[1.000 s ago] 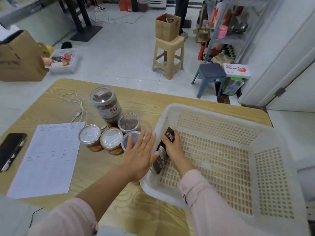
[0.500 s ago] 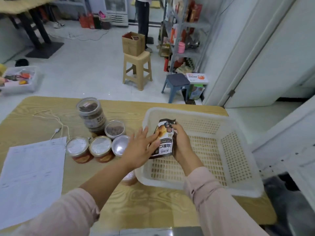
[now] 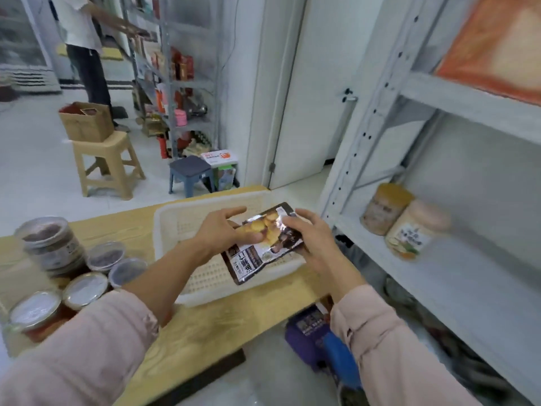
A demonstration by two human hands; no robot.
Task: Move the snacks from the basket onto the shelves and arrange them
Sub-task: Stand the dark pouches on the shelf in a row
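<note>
A dark snack packet (image 3: 257, 253) with a picture of yellow food is held flat above the white perforated basket (image 3: 175, 221). My left hand (image 3: 222, 232) grips its left edge and my right hand (image 3: 310, 238) grips its right side. The basket sits on the wooden table (image 3: 210, 320) and looks empty where I can see into it. To the right stands a white metal shelf unit (image 3: 456, 291) with two jars (image 3: 401, 221) at the back of one shelf.
Several round lidded snack jars (image 3: 73, 271) stand on the table's left. Purple and blue items (image 3: 319, 338) lie on the floor between table and shelves. A tan stool (image 3: 108, 165) with a cardboard box, a blue stool (image 3: 190, 174), another rack and a standing person (image 3: 85, 48) are behind.
The packet has come up out of the basket and now lies flat between both hands. My view has swung right, bringing the white shelves into sight.
</note>
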